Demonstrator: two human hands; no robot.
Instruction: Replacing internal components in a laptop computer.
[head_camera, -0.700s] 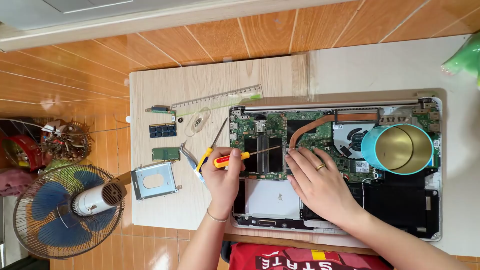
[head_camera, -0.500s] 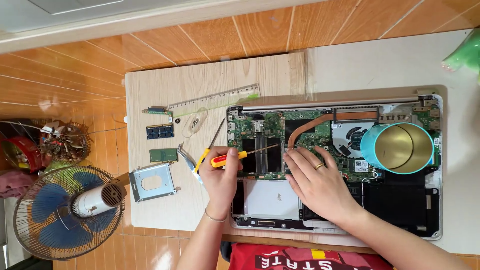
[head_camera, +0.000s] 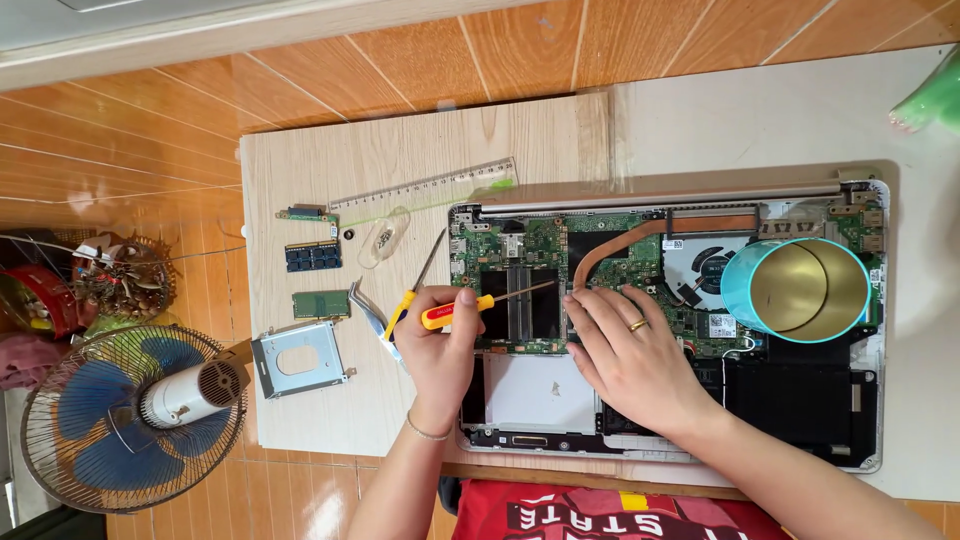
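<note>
Left hand (head_camera: 438, 340) grips a screwdriver (head_camera: 470, 304), tip over the laptop (head_camera: 870, 400) board; right hand (head_camera: 625, 350) rests flat, fingers spread, holding nothing. Unscrewing step; needs steady tip seating.

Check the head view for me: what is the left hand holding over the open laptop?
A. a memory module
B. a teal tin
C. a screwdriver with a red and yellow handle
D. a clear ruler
C: the left hand grips the screwdriver, its shaft pointing across the laptop board toward the right hand.
</note>
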